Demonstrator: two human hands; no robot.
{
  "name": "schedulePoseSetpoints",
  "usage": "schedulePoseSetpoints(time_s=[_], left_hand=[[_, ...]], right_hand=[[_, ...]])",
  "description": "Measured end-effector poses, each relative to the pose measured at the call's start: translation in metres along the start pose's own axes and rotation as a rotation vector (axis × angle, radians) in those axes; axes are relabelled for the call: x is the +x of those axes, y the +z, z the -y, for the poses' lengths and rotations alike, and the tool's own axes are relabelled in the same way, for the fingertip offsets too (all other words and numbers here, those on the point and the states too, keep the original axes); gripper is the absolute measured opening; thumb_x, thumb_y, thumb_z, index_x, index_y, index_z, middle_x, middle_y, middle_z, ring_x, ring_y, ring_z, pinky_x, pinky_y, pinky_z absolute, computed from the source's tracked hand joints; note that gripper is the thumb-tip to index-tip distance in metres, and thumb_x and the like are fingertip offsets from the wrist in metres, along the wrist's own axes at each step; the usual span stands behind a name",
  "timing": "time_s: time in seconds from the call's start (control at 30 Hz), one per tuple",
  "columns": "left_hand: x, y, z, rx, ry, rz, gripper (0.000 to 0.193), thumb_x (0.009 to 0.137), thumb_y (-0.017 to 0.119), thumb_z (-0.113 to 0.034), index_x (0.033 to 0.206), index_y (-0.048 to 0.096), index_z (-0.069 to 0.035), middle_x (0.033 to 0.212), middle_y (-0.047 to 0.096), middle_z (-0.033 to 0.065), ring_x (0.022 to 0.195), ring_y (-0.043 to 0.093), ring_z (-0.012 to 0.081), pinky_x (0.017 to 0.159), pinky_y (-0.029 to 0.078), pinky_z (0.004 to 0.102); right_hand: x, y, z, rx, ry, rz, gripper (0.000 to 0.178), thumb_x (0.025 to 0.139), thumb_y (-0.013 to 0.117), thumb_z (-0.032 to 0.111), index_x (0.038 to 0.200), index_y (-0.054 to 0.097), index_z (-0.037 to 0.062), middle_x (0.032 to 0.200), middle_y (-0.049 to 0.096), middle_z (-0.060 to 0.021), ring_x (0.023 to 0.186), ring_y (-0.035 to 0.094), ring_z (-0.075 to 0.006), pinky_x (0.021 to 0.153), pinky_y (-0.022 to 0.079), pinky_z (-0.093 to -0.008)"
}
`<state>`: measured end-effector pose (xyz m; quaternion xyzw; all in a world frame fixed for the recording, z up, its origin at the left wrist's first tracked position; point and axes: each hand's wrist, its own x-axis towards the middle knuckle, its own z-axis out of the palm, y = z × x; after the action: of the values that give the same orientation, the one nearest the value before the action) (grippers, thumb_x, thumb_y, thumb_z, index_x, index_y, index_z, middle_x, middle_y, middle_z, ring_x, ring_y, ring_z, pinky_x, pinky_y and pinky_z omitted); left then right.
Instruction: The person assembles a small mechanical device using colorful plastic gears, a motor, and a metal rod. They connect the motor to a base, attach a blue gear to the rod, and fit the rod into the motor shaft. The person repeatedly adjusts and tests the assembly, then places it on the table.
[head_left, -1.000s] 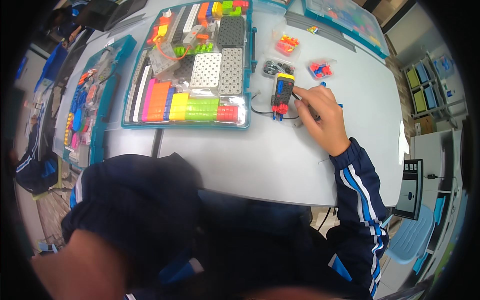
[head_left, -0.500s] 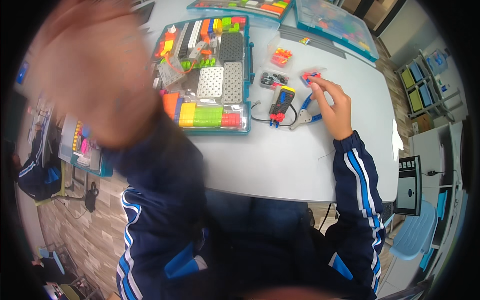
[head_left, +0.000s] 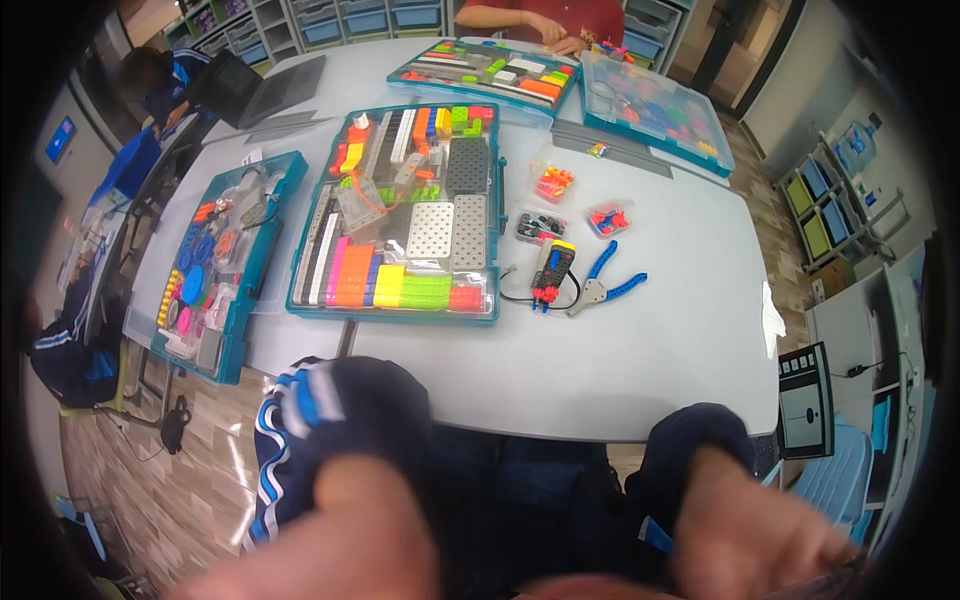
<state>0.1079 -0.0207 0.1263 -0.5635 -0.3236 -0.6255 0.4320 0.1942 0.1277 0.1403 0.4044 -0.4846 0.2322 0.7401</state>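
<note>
Two bare hands: The left hand (head_left: 330, 550) is caught, blurred, at 7 o'clock in the view, and the right hand (head_left: 750, 535) between 4 and 5 o'clock; both are framed at the lower rim, nearer the camera than the table (head_left: 600, 370).
Grip: How far either hand is opened, and whether anything is held, cannot be told through the blur.
Brick assembly: A black, yellow and red brick assembly (head_left: 552, 268) is seen lying on the white tabletop, at 2 o'clock from the centre of the view.
Pliers: Blue-handled pliers (head_left: 595, 290) are laid just beside it, at its 3 o'clock, handles spread.
Parts tubs: Black pieces are held in a clear tub (head_left: 540, 225) at the assembly's 12 o'clock; red and blue pieces fill another tub (head_left: 608, 219) at the pliers' 12 o'clock.
Brick case: Sorted bricks and perforated plates are packed in a large teal-rimmed case (head_left: 494, 200) at 11 o'clock. A second teal case (head_left: 240, 310) is placed at 9 o'clock.
Far side: A co-worker in a red top (head_left: 590, 18) is pictured at 12 o'clock, hands held close together.
</note>
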Motion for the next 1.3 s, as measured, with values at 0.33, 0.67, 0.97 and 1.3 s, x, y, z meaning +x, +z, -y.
schedulePoseSetpoints(time_s=[0.33, 0.67, 0.97, 1.3], left_hand=[[-0.033, 0.045, 0.004, -0.196, -0.113, 0.145, 0.055, 0.095, 0.048, -0.028, 0.136, 0.028, 0.003, 0.133, 0.026, 0.0216, 0.121, 0.023, 0.0308, 0.101, 0.021, 0.0419], [-0.039, 0.051, 0.034, -0.296, -0.164, 0.161, 0.067, 0.097, 0.044, -0.035, 0.145, 0.015, 0.001, 0.146, 0.01, 0.0242, 0.135, 0.006, 0.0333, 0.109, 0.007, 0.0441], [-0.043, 0.028, 0.083, -0.147, -0.518, 0.105, 0.076, 0.098, 0.042, -0.041, 0.151, 0.004, -0.001, 0.156, -0.003, 0.0262, 0.146, -0.008, 0.0355, 0.116, -0.002, 0.0455], [-0.045, 0.026, 0.097, 0.163, -0.822, 0.155, 0.062, 0.098, 0.035, -0.04, 0.149, 0.024, -0.006, 0.151, 0.026, 0.0179, 0.142, 0.022, 0.0294, 0.115, 0.016, 0.0362]], right_hand=[[-0.088, 0.063, 0.046, 0.693, 0.261, 0.598, 0.047, 0.1, 0.04, 0.025, 0.14, 0.037, 0.0013, 0.135, 0.046, -0.0113, 0.125, 0.044, -0.0202, 0.108, 0.036, -0.0343], [-0.096, 0.082, 0.002, 0.61, 0.746, 0.49, 0.05, 0.101, 0.035, 0.031, 0.141, 0.034, 0.0012, 0.132, 0.048, -0.0133, 0.12, 0.047, -0.021, 0.103, 0.038, -0.0344], [-0.116, 0.084, -0.054, 0.667, 1.441, 0.202, 0.054, 0.102, 0.031, 0.037, 0.142, 0.032, 0.0011, 0.128, 0.05, -0.0151, 0.116, 0.05, -0.0218, 0.098, 0.04, -0.0345], [-0.111, 0.092, -0.078, 0.729, 1.42, 0.143, 0.052, 0.1, 0.036, 0.038, 0.142, 0.039, 0.0061, 0.127, 0.051, -0.0169, 0.111, 0.051, -0.0257, 0.091, 0.044, -0.0406]])
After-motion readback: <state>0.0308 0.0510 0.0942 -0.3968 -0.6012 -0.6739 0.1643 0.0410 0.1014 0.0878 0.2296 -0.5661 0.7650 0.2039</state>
